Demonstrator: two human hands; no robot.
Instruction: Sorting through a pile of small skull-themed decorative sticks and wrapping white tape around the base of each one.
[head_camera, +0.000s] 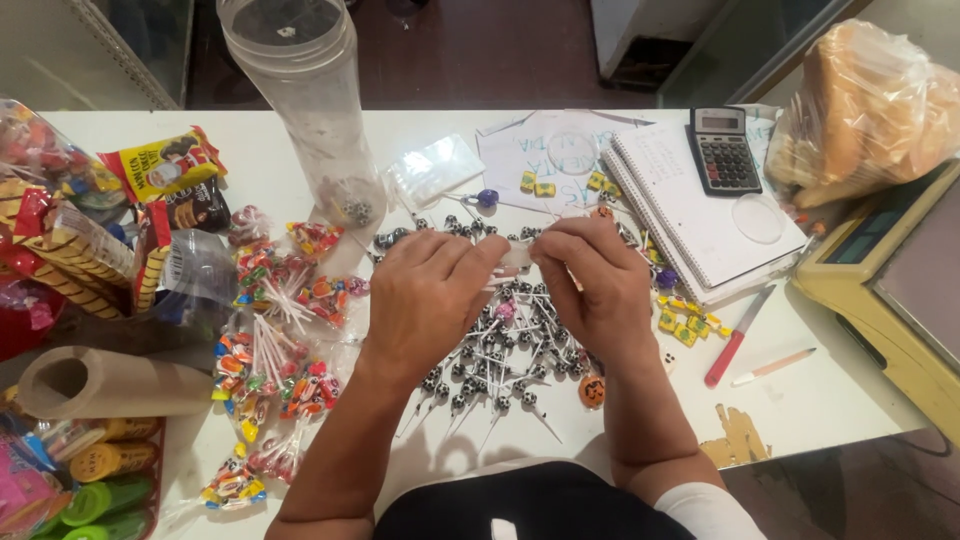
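You held a small clear plastic bag (518, 256) between your two hands, above the middle of the white worktop (830, 400). The bag was thin and see-through, so it was hard to see; only a pale strip showed between your fingertips, and I could not tell what was inside.

Your left hand (428, 292) was closed in a pinch, with thumb and first fingers narrow on the left edge of the bag. Your right hand (592, 280) was also narrow, its fingers curled down and pinching the right edge. The two hands almost touched each other over the bag.

Directly under your hands lay a loose pile of small lollipops with black-and-white wrappers and thin white sticks (500, 370), spread from just below your knuckles toward your body. One round orange candy (591, 391) lay just beside your right wrist.

To the left of your left hand were several clear packets of colourful lollipops (270, 350). A tall clear plastic jar (305, 100) stood behind your left hand, well apart from it. Behind your right hand lay an open spiral notebook (700, 215) with a dark calculator (724, 150) on it. A red-handled knife (735, 340) and a pale pencil (773, 366) lay to the right of your right forearm.
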